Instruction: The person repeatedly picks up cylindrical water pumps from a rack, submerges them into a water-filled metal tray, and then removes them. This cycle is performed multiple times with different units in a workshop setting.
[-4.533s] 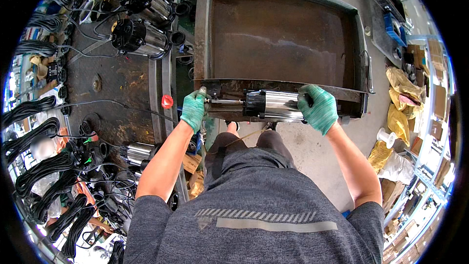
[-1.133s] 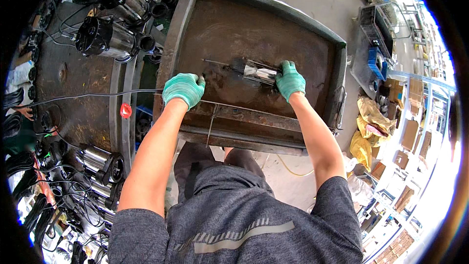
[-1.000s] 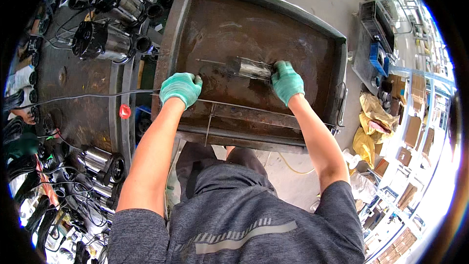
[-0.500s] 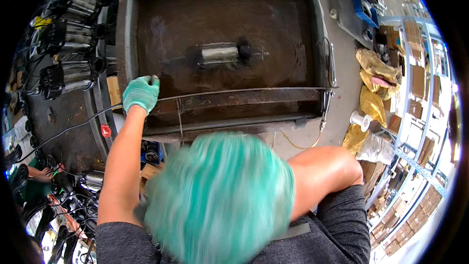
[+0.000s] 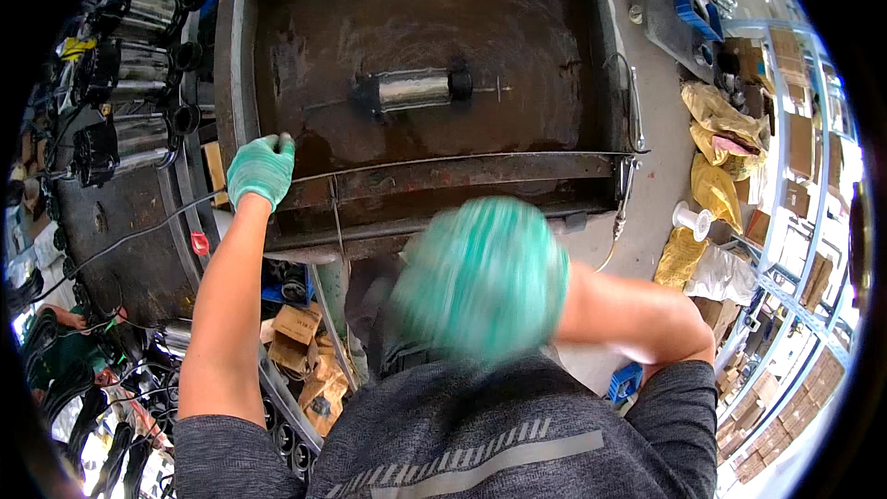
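My left hand (image 5: 261, 171), in a green knit glove, is at the left front corner of a dark metal water tank (image 5: 242, 65). Its fingers are curled round a black cable (image 5: 148, 233), which comes up from the lower left. My right hand (image 5: 482, 279), also gloved in green, is raised close to my chest. Motion smears it, and its fingers cannot be made out. Inside the tank a silver cylinder with black ends (image 5: 414, 90), like a pump or motor, lies on its side in dark water. A thin rod sticks out of its right end.
Several similar silver-and-black cylinders (image 5: 140, 65) stand in a row at the left. A thin line (image 5: 462, 159) crosses the tank's front. A hose with a metal fitting (image 5: 621, 222) hangs at its right. Yellow sacks (image 5: 711, 187), a white spool (image 5: 691, 220) and shelving (image 5: 785, 129) are farther right.
My right hand has moved away from the camera and slightly right, uncovering boxes below the tank. The cylinder shows more clearly in the water. My left hand stays at the tank's corner.
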Available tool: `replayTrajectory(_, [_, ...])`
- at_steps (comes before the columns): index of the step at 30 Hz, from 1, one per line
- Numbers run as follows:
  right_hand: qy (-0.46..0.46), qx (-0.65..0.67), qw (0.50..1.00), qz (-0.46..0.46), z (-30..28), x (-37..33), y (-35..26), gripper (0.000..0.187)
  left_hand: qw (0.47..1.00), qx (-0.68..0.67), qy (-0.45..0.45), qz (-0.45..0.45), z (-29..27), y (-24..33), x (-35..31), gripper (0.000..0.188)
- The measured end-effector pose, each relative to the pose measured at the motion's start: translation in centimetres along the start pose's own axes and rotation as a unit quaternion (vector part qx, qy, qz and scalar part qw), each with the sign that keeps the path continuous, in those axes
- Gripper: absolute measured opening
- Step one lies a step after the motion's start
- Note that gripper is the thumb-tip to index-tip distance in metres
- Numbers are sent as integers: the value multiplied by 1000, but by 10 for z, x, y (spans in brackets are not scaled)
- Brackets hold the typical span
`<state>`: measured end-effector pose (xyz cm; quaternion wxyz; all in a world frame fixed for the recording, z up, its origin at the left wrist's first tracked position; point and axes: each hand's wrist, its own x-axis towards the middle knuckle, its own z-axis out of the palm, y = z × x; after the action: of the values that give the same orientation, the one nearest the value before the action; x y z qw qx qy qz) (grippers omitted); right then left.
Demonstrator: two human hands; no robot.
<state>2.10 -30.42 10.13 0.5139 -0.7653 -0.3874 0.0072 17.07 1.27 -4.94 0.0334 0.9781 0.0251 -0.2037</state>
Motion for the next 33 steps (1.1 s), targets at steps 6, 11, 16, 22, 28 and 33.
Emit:
replayTrajectory(6, [112,-399,867,279,-45,-88,116,23,1000,-1,-17,-3,-1,-1,0,46])
replayTrajectory(11, [293,-301,793,442,-60,-165,189,33,1000,5,-23,-8,-3,2,2,46])
replayTrajectory(16, [282,-309,732,538,-57,-157,199,43,1000,1,-21,-6,-5,4,1,47])
replayTrajectory(22, [227,-331,710,579,-58,-151,197,47,1000,0,-10,6,0,0,2,46])
replayTrajectory(28, [212,-330,706,590,-60,-149,197,46,1000,12,-15,6,0,2,3,45])
replayTrajectory(33, [205,-337,696,600,-60,-147,195,46,1000,2,-21,-7,-4,6,-1,45])
